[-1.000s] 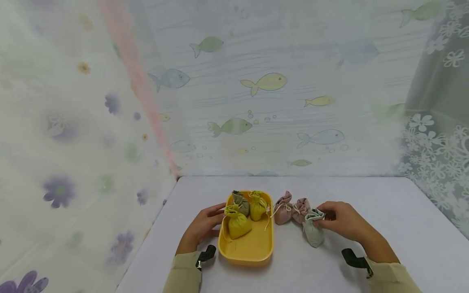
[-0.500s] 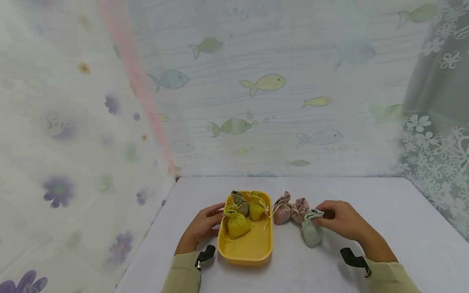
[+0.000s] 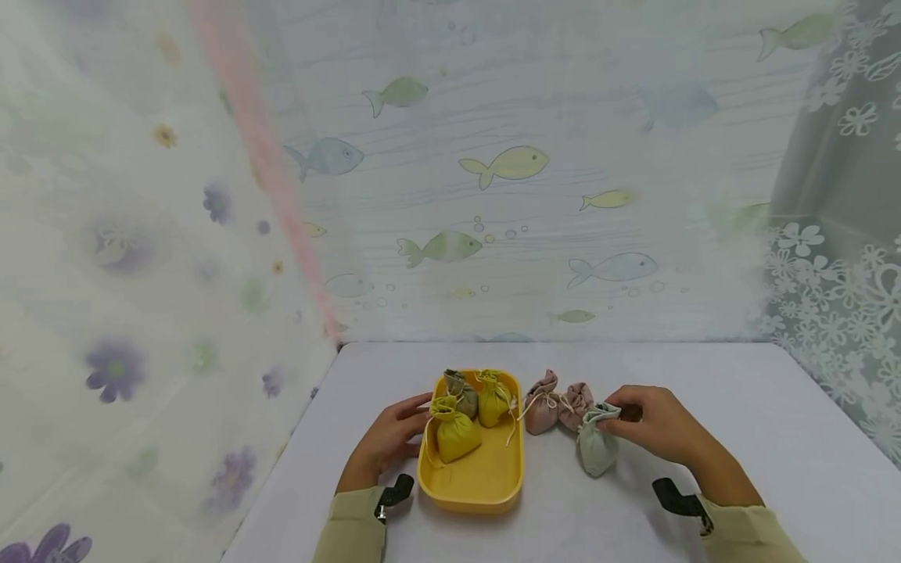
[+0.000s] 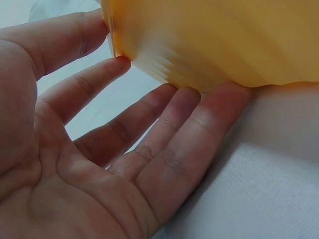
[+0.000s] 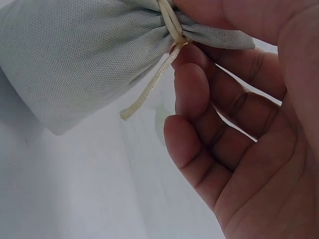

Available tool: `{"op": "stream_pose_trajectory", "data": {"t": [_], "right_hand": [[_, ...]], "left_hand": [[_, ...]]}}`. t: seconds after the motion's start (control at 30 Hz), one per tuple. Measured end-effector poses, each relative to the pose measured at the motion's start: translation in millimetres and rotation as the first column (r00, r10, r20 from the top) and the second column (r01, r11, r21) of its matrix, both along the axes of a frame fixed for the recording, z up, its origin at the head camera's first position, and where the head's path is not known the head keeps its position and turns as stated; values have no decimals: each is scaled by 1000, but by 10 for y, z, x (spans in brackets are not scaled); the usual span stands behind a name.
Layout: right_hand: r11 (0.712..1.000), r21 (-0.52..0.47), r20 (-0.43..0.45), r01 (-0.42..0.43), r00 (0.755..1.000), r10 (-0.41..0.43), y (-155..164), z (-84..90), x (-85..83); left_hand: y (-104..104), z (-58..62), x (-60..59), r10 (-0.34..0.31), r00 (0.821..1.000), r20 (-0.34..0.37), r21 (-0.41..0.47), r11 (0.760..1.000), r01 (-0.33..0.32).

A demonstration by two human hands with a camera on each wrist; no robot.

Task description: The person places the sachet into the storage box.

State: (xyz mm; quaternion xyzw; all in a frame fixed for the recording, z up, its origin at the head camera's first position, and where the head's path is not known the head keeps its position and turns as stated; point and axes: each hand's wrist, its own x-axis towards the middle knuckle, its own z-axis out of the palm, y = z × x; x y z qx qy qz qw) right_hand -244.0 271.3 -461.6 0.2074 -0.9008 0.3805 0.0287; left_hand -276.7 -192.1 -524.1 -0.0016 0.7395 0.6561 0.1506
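One grey-green pouch (image 3: 597, 450) lies lower centre of the head view, right of the yellow tray (image 3: 470, 485), its tied neck pinched by the right hand (image 3: 658, 426), while the left hand (image 3: 387, 438), fingers straight, touches the tray's left wall.

A white table (image 3: 739, 407) fills the lower middle of the head view. Just right of the frame's centre, 2 pink pouches (image 3: 558, 402) stand side by side on it, touching each other. Behind the table, across the upper middle, hangs a pale curtain printed with fish (image 3: 507, 164) in yellow, green and blue. On the left side hangs a sheer curtain with purple flowers (image 3: 116, 363), with a pink stripe (image 3: 263, 156) running diagonally beside it. At the right edge hangs a grey lace curtain with white blossoms (image 3: 845, 313).
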Motion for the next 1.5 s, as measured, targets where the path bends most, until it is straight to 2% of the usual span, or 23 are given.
{"op": "stream_pose_trajectory", "data": {"t": [0.37,0.67,1.07,1.33,1.5], "right_hand": [[1000,-5,-50,-26,998,26,-62,39,59],[998,3,-181,-65,981,64,-135,273,111],[999,-32,-229,-30,973,22,-348,529,141],[998,-70,-316,1,948,-23,-553,476,113],[995,-101,-300,10,953,-40,-677,435,103]], "left_hand": [[-14,-24,75,0,1000,6,-2,1000,0],[-39,-55,51,2,1000,1,4,1000,-2],[-24,-48,42,-3,1000,5,19,1000,3],[-4,-7,13,-3,1000,8,20,1000,3],[-4,0,6,1,1000,9,16,1000,-1]]}}
